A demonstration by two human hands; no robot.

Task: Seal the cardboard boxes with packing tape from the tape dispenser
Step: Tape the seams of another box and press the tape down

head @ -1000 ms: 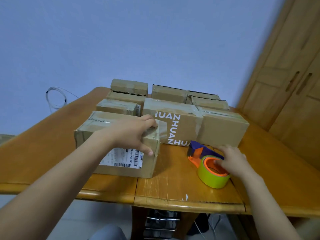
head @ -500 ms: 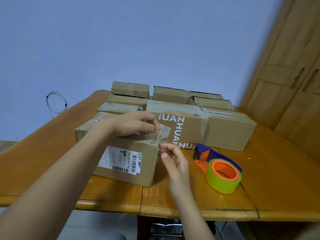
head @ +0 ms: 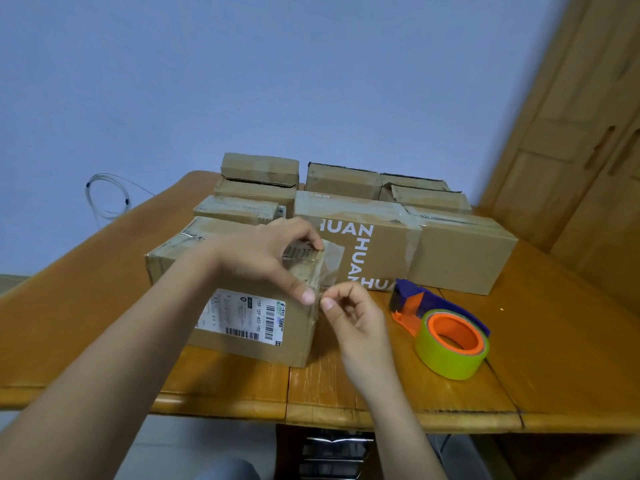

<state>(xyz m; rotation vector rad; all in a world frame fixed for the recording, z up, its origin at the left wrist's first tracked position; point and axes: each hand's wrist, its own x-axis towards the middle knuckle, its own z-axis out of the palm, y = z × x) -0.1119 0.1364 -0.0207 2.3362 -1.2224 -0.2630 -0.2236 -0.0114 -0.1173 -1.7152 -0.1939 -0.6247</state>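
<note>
Front box (head: 242,282) nearly sealed: my left hand (head: 266,258) presses its taped corner, right hand (head: 349,313) pinches the loose tape flap (head: 330,261), tape dispenser (head: 446,334) parked right of it, rear boxes look unsealed.

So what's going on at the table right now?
A person is sealing the front box, the one with the shipping label. The left hand rests on the box's top right corner, holding the tape down. The right hand pinches the loose tape flap that sticks out past that corner, not yet pressed onto the side. The tape dispenser lies untouched on the table to the right. More boxes sit behind.
</note>
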